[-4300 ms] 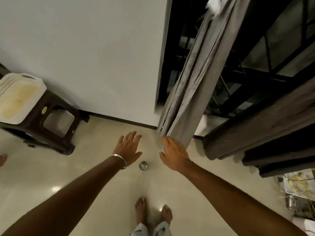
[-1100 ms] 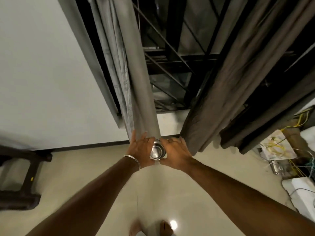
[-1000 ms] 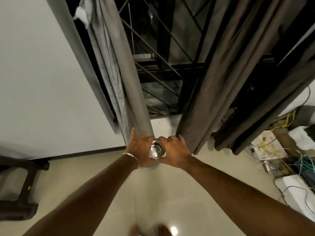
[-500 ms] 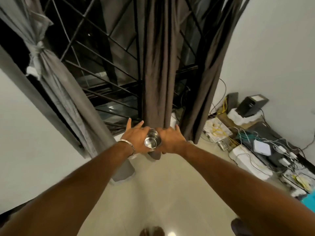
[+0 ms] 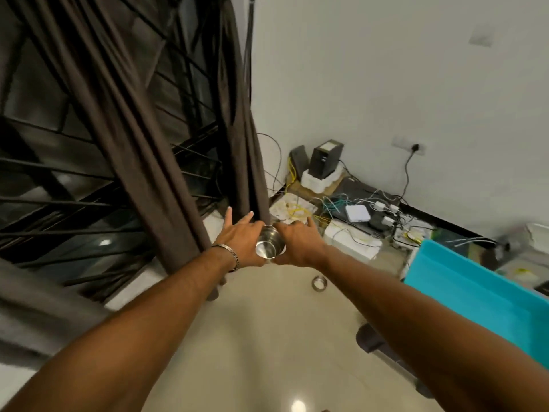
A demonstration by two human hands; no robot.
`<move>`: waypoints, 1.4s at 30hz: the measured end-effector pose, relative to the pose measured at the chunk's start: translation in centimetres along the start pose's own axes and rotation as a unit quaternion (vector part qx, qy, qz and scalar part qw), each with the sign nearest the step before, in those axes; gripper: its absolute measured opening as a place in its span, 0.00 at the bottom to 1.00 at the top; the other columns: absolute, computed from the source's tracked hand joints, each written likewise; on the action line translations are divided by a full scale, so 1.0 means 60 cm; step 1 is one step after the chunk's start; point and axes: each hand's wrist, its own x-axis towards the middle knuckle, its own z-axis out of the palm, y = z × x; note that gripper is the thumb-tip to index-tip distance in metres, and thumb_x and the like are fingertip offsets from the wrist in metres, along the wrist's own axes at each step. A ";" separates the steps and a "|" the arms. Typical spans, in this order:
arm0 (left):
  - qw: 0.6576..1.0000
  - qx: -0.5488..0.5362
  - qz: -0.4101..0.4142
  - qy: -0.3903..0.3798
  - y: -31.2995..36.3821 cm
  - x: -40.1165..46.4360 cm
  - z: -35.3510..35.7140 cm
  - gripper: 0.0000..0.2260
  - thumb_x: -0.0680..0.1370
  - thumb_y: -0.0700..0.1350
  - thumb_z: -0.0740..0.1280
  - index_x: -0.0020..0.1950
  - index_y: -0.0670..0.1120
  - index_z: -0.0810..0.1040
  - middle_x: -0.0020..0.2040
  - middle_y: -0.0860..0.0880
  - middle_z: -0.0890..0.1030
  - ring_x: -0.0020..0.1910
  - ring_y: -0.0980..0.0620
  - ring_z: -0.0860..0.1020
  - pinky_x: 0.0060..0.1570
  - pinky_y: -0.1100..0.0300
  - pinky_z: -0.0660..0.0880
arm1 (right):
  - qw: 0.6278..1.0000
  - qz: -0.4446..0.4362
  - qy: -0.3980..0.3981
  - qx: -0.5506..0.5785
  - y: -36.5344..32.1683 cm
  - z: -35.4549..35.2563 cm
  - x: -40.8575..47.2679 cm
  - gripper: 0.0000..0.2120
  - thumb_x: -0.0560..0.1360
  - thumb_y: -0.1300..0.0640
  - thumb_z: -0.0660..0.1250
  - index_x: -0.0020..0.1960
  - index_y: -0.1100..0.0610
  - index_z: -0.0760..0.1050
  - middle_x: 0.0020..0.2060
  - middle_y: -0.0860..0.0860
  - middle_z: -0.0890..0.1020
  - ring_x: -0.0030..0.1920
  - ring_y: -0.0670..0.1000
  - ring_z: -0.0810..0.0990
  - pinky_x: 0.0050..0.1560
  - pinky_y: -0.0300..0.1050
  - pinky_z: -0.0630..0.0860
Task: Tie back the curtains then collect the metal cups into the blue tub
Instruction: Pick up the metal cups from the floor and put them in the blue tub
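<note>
**Cup clamped between both hands, tub off to the right**

I see my left hand (image 5: 243, 242) and right hand (image 5: 298, 243) pressed against opposite sides of a cup (image 5: 269, 246), fingers splayed rather than curled, so it is squeezed between the palms, mouth tilted toward me. I judge that grip suits a short carry. A second cup (image 5: 319, 283) stands on the floor (image 5: 267, 337) just below. The tub (image 5: 475, 295) sits well to the right, raised on a dark stand. The brown curtain (image 5: 142, 150) hangs loose behind my hands, seemingly untied.
</note>
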 end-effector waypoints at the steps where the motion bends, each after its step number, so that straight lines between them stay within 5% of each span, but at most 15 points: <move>1: 1.000 0.000 0.014 -0.002 0.025 0.019 -0.001 0.36 0.67 0.67 0.66 0.69 0.49 0.68 0.68 0.53 0.75 0.78 0.50 0.55 0.73 0.34 0.40 | 1.000 0.012 0.003 0.002 0.027 -0.001 -0.013 0.35 0.65 0.35 0.72 0.66 0.52 0.68 0.57 0.51 0.82 0.62 0.57 0.77 0.70 0.69 0.56; 22: 0.965 0.019 0.256 -0.052 0.595 0.325 0.018 0.34 0.69 0.67 0.68 0.68 0.49 0.68 0.68 0.49 0.75 0.77 0.46 0.59 0.73 0.33 0.39 | 0.961 0.274 -0.007 0.041 0.517 -0.015 -0.355 0.35 0.69 0.39 0.72 0.70 0.52 0.65 0.63 0.52 0.78 0.67 0.57 0.72 0.73 0.69 0.52; 36: 0.945 -0.002 0.308 -0.113 0.783 0.539 0.142 0.31 0.70 0.68 0.66 0.68 0.53 0.68 0.67 0.52 0.75 0.75 0.47 0.62 0.73 0.34 0.37 | 0.932 0.348 -0.033 0.096 0.771 0.069 -0.386 0.33 0.69 0.38 0.70 0.69 0.51 0.66 0.61 0.51 0.79 0.65 0.57 0.73 0.73 0.68 0.51; 42: 0.939 0.002 0.314 -0.139 0.829 0.564 0.189 0.30 0.73 0.61 0.67 0.70 0.51 0.66 0.68 0.53 0.74 0.77 0.45 0.58 0.72 0.33 0.37 | 0.920 0.372 -0.035 0.120 0.821 0.131 -0.387 0.31 0.69 0.40 0.71 0.67 0.50 0.67 0.59 0.49 0.80 0.63 0.57 0.75 0.73 0.67 0.53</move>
